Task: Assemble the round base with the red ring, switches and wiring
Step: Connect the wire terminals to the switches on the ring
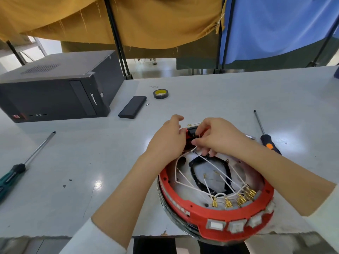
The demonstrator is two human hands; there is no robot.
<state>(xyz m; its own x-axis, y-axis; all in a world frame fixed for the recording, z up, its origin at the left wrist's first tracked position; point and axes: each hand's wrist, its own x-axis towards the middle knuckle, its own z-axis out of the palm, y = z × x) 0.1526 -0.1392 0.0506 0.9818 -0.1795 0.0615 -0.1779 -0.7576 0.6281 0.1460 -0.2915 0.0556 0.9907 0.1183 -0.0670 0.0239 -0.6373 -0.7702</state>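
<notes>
Our base [216, 195] overhangs the near tabletop [110, 153] edge. At its far rim, left hand [169, 139] fingers clamp the black switch [192, 130]; right hand [213, 137] fingers pinch a white wire [194, 149]. Tugging could unseat the terminals or tip the base off.

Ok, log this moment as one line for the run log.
left hand: steadies black switch at far side of red ring | right hand: pinches white wire | orange-handled screwdriver: idle on table

bare table [211, 99] ahead, computer case [55, 92] blocking left (screwdrivers [264, 132] flanking)
</notes>
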